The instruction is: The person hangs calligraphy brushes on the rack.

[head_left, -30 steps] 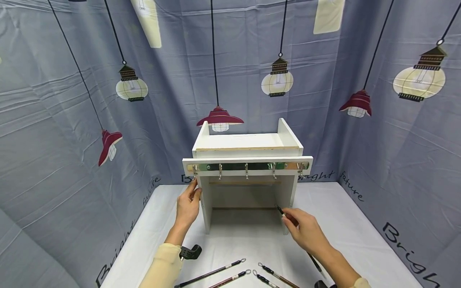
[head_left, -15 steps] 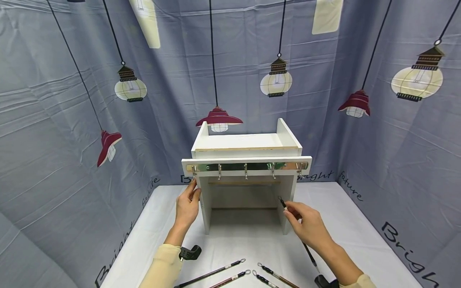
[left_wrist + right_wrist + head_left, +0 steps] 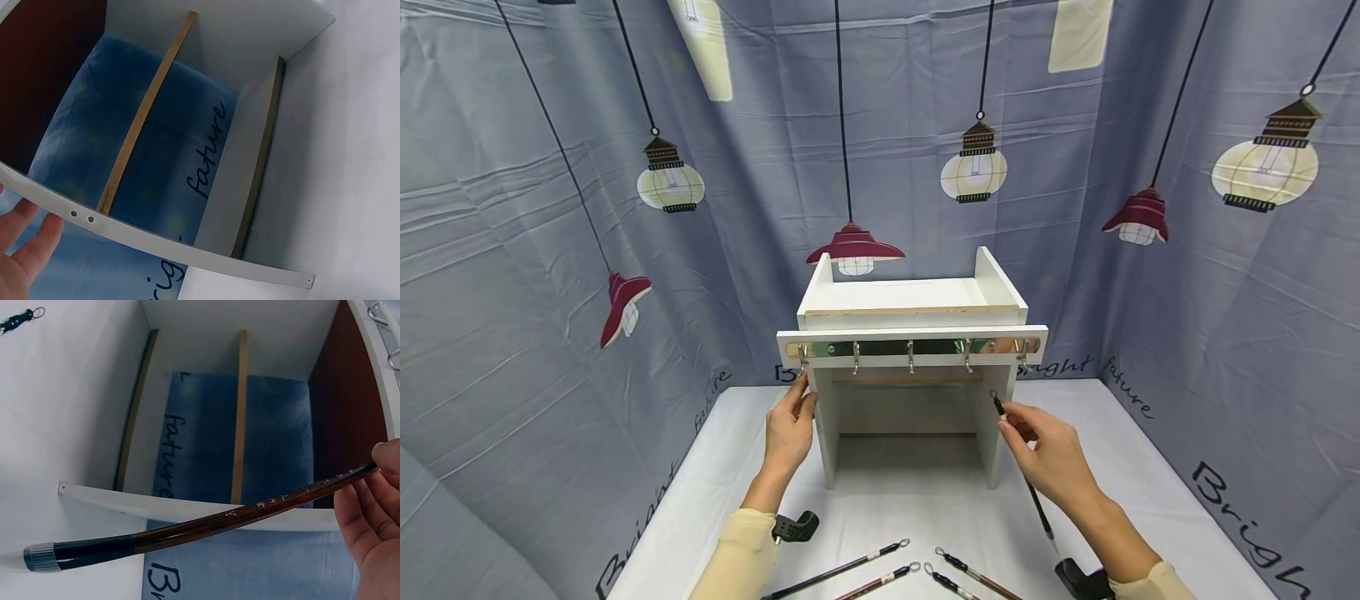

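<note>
A white wooden shelf (image 3: 912, 315) stands on the table, its front rail (image 3: 912, 335) bearing a row of several metal hooks (image 3: 912, 357). My right hand (image 3: 1051, 454) pinches a calligraphy brush (image 3: 1036, 504) near its looped end, at the right of the shelf's opening. The brush slants with its loop up, below the rightmost hook and apart from it. In the right wrist view its brown handle (image 3: 250, 515) carries pale writing. My left hand (image 3: 790, 433) touches the shelf's left side panel (image 3: 150, 236) with extended fingers, just beneath the leftmost hook.
Several more brushes lie on the white table (image 3: 865, 508) in front, among them a dark brush (image 3: 842, 570) at left and a brown-handled brush (image 3: 973, 572) at right. A grey-blue curtain (image 3: 760, 208) printed with lamps hangs behind and to both sides.
My right hand has risen slightly and moved right, bringing the brush's loop up from inside the opening toward the rightmost hook. The left hand stays in place on the side panel.
</note>
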The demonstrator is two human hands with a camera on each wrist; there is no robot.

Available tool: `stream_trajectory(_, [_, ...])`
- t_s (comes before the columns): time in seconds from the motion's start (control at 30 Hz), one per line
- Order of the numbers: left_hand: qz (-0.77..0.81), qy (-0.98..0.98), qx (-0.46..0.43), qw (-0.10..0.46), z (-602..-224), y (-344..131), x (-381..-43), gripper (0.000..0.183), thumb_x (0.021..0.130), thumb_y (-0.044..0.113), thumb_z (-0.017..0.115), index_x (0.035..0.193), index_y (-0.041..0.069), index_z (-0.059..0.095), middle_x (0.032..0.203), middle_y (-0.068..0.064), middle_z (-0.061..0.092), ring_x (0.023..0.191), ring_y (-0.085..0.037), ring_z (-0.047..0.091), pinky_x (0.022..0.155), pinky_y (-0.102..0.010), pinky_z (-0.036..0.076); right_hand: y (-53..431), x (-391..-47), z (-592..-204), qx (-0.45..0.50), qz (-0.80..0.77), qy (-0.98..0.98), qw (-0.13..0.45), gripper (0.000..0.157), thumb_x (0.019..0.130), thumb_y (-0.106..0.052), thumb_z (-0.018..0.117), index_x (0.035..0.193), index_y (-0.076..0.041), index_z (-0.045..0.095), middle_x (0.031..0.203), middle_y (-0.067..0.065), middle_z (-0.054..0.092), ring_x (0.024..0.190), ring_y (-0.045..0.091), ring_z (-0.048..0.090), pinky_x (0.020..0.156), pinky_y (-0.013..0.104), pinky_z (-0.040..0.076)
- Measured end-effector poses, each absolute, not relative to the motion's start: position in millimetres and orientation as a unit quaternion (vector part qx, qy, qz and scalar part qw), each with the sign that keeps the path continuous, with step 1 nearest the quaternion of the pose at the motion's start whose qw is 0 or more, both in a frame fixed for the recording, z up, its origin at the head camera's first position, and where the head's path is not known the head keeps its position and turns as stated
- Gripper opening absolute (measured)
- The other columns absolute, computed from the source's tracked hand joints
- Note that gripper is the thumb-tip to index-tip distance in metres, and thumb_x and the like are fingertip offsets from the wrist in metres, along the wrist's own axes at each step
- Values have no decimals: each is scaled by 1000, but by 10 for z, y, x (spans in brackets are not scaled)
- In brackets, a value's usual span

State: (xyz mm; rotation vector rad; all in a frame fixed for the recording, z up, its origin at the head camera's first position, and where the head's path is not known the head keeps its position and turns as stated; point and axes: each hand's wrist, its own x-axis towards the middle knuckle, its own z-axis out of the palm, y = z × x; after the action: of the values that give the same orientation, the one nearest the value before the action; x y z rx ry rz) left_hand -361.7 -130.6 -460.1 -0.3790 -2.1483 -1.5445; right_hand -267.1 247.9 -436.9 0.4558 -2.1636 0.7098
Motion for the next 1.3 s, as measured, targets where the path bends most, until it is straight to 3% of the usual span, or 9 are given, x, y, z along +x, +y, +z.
stream_trajectory(0.23, [-558, -783, -138, 236, -4608, -1315, -3630, 48, 108, 16, 56, 155, 10, 47, 155, -17, 51, 129, -38, 63, 102, -49, 55, 2488, -2663, -4280, 172, 292, -846, 411, 31, 83, 6, 80, 113, 2, 74, 83, 1, 74, 71, 11, 67, 67, 8, 52])
stream_trajectory(0.57, [-549, -783, -151, 250, -4604, -1310, -3617, 48, 107, 14, 57, 154, 7, 48, 155, -19, 50, 129, -40, 62, 101, -49, 55, 2526, -2660, -4209, 132, 315, -838, 425, 28, 85, 3, 78, 113, 3, 74, 85, 8, 76, 71, 15, 70, 69, 3, 50])
stream_trajectory(1.3, [-545, -785, -146, 255, -4609, -1312, -3614, 48, 107, 15, 57, 153, 4, 49, 151, -23, 53, 125, -41, 64, 99, -51, 56, 2597, -2633, -4165, 84, 349, -820, 447, 26, 87, 3, 74, 113, 4, 75, 85, 10, 76, 73, -9, 59, 69, 1, 48])
